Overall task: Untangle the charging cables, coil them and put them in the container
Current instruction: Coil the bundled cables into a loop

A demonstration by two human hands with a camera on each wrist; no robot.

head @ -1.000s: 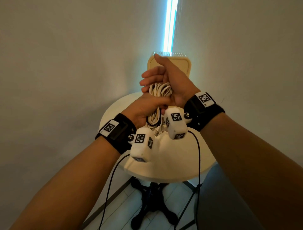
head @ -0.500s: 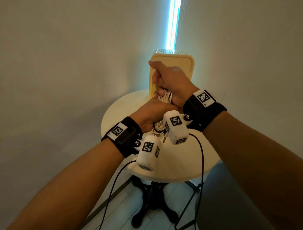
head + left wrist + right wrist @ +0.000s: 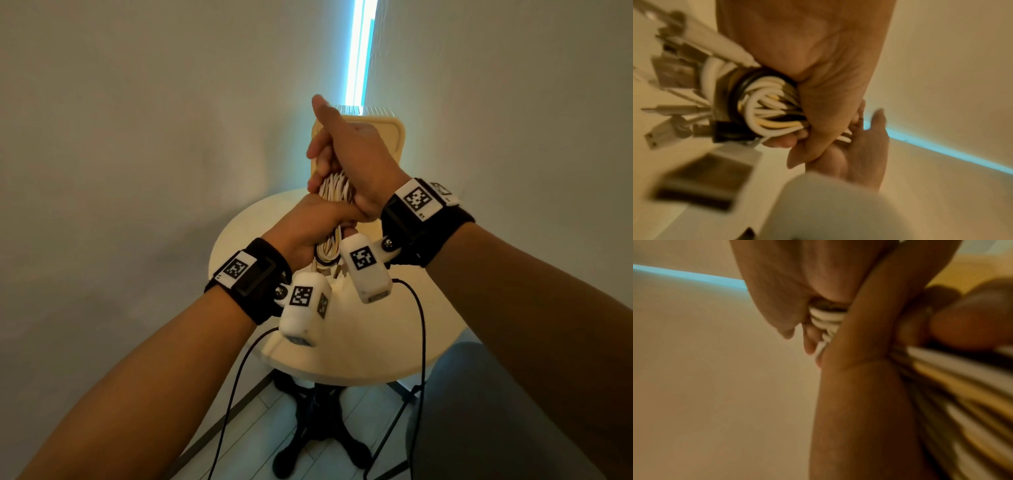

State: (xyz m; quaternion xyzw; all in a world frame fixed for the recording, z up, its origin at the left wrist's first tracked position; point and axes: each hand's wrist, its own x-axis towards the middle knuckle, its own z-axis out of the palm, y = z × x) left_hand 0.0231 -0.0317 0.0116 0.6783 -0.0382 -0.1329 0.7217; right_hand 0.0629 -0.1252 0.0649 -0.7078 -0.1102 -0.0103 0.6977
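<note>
A bundle of white, yellow and black charging cables (image 3: 334, 192) stands upright in the air above the round table (image 3: 359, 346), gripped by both hands. My left hand (image 3: 308, 229) holds its lower part, where the loops and several plugs (image 3: 670, 104) hang out below the fist. My right hand (image 3: 349, 154) wraps its upper part, thumb sticking up. In the left wrist view the cable loops (image 3: 768, 110) bulge from my left hand's fist. In the right wrist view white strands (image 3: 826, 318) show between curled fingers. The cream container (image 3: 397, 137) stands behind the hands, mostly hidden.
The small round table stands on a black pedestal foot (image 3: 318, 435) in a corner between two pale walls. A bright blue light strip (image 3: 359, 51) runs up the corner. Black wrist-camera leads (image 3: 423, 342) hang below my arms.
The right hand's fingers have closed round the top of the bundle, and both hands with the bundle have risen slightly in front of the container.
</note>
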